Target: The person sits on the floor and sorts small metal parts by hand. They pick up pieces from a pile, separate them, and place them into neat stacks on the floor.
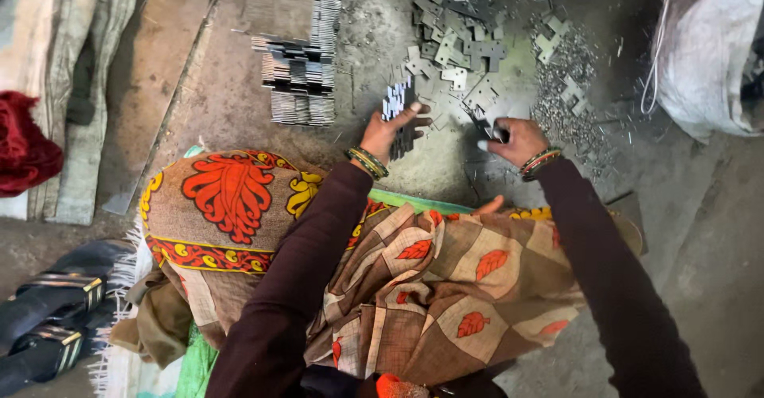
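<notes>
Two hands work low over a concrete floor (239, 95): the left hand (388, 130) is closed round a bundle of flat metal plates (395, 99) held on edge, while the right hand (517, 138) pinches a single plate (484, 124) off the floor. Loose plates (454, 48) lie scattered just beyond; neat stacks (301, 79) stand far left, a white sack (708, 48) hems the right edge.

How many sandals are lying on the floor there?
2. Both dark sandals with gold-striped straps lie side by side at the lower left, beside the patterned cloth. The picture's edge cuts them off.
</notes>
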